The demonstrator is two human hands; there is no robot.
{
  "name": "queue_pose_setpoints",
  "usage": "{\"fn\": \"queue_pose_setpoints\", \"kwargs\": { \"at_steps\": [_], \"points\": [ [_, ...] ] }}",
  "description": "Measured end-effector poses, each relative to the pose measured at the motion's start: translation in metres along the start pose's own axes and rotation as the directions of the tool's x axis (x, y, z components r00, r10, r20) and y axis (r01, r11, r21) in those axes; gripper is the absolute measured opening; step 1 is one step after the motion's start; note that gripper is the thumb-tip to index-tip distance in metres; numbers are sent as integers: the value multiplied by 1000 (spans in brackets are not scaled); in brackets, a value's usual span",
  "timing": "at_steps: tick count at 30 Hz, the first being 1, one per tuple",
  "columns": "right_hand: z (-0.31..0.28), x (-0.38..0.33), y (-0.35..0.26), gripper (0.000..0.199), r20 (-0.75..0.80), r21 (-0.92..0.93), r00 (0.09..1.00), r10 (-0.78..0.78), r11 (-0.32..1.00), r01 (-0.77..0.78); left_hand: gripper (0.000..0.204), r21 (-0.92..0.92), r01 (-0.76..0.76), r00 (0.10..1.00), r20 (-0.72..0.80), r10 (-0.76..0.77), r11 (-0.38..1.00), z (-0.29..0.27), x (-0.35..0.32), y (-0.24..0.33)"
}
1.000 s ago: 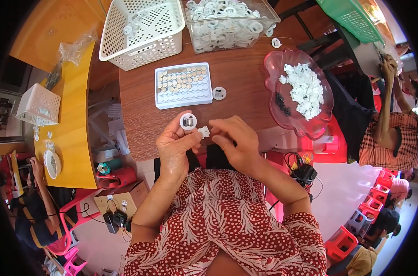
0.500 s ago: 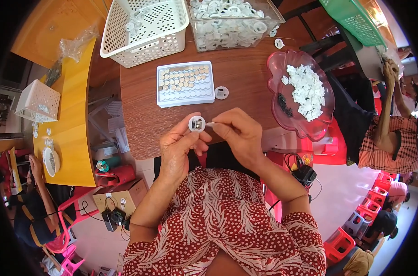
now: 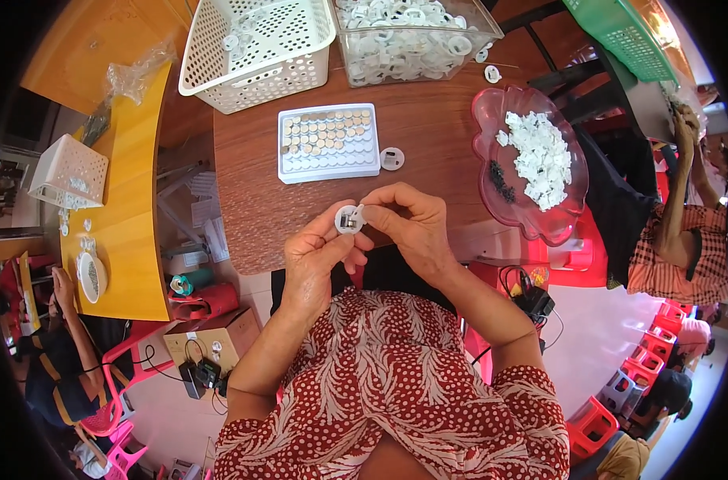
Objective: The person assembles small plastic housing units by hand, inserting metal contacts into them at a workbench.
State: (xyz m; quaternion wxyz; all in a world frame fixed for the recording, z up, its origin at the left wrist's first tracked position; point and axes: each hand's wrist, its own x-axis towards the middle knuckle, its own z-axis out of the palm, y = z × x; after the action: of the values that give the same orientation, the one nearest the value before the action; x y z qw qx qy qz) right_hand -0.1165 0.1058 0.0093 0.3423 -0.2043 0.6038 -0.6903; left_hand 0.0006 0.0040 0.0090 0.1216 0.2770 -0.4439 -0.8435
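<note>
My left hand [image 3: 312, 250] grips a round white plastic housing [image 3: 348, 220] between thumb and fingers, its open face with metal contacts turned up. At the housing's right edge, my right hand [image 3: 418, 234] pinches a small white plastic piece [image 3: 361, 213], partly hidden by the fingertips. Beyond the hands lies a pale tray [image 3: 336, 174] with rows of coin-shaped silvery cells [image 3: 324, 132], its nearer slots bare. Beside the tray's right edge rests another round white housing [image 3: 392, 158]. A red scalloped dish [image 3: 532, 227] to the right holds many small white pieces [image 3: 544, 168] and a little heap of black parts [image 3: 501, 184].
At the table's far side stand a white perforated basket [image 3: 256, 90] and a clear bin [image 3: 416, 74] full of white plastic parts. A loose white part [image 3: 492, 74] lies right of the bin. Yellow table [image 3: 132, 248] at left; a co-worker [image 3: 677, 248] at right.
My right hand has drawn in toward the housing, bringing the small white piece against its right edge. The whole view has shifted slightly.
</note>
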Motion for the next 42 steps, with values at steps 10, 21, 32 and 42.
{"fn": "queue_pose_setpoints", "kwargs": {
  "at_steps": [10, 21, 32, 42],
  "points": [
    [4, 1, 3, 8, 100, -364, 964, -246, 893, 266, 37, 42, 6, 1000, 26, -7, 999, -4, 0, 2],
    [3, 1, 2, 6, 146, -401, 951, -271, 863, 308, 34, 49, 30, 999, 34, -32, 998, 0, -1, 8],
    [8, 2, 2, 9, 186, -555, 834, -519, 645, 525, 34, 3, 35, 999, 36, -35, 999, -4, -1, 5],
    [14, -5, 4, 35, 311, -703, 683, -661, 323, 633, 34, -13, -9, 1000, 1, 9, 1000, -2, -4, 3]
  ]
}}
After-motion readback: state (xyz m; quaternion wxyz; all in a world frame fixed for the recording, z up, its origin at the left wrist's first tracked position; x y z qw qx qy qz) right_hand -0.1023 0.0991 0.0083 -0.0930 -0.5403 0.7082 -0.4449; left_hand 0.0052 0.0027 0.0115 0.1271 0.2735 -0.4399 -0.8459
